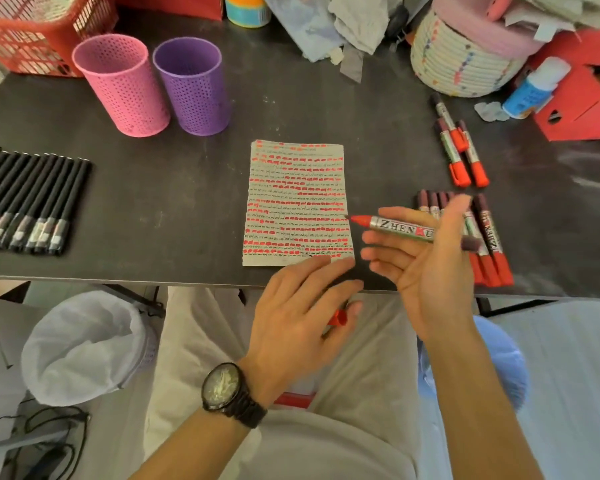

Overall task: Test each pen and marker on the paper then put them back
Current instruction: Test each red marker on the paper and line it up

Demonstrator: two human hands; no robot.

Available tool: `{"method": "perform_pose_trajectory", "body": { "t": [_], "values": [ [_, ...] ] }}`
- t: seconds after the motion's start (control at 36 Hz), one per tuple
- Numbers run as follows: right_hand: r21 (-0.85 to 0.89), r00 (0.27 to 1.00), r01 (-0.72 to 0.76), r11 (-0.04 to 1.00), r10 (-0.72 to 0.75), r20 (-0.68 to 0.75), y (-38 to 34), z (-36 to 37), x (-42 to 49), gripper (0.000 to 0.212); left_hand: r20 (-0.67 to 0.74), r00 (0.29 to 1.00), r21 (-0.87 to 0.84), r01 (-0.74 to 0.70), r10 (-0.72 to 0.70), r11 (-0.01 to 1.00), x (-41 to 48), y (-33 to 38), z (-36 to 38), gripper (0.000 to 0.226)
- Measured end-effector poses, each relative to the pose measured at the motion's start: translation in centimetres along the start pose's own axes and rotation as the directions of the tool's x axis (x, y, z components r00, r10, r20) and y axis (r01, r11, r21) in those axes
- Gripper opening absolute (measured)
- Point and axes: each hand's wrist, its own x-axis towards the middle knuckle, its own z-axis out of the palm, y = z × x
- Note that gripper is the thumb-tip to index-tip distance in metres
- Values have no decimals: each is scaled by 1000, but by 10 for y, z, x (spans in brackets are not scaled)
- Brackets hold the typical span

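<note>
Paper covered in rows of red dashes and thin black scribbles lies flat at the centre of the frame on the dark table; the right hand is just right of it, palm turned up, fingers straight and slightly spread, thumb raised; an uncapped red marker lies across those fingers, its red tip pointing left and almost reaching the paper's right edge; whether the thumb presses on it I cannot tell. The left hand hovers palm down over the table's near edge below the paper, fingers spread, with the red cap pinched between its lower fingers; a dark watch sits on that wrist. More red markers lie side by side behind the right hand; three others lie further up on the right. A row of black pens fills the left edge; a pink cup and a purple cup stand upright, touching, at upper left.
</note>
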Motion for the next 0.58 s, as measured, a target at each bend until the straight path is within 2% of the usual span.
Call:
{"method": "perform_pose_trajectory", "body": {
  "t": [0.11, 0.14, 0.31, 0.44, 0.58],
  "values": [
    [-160, 985, 157, 975, -166, -45, 13, 8, 8, 22, 59, 997, 45, -48, 45, 998, -8, -12, 16, 30],
    [-215, 975, 198, 956, -215, -61, 16, 7, 11, 18, 65, 997, 66, -55, 50, 996, -10, -15, 20, 31],
    [-410, 928, 253, 876, -340, -154, 35, 3, 24, 29, -7, 998, 115, -68, 69, 991, -16, -25, 35, 33],
    [-536, 904, 283, 796, -408, -127, 43, 0, 29, 25, -32, 997, 117, -69, 73, 991, -15, -25, 36, 32],
    [-569, 909, 285, 771, -405, -94, 44, 1, 28, 26, -33, 997, 121, -70, 74, 990, -14, -23, 33, 31]
  ]
}}
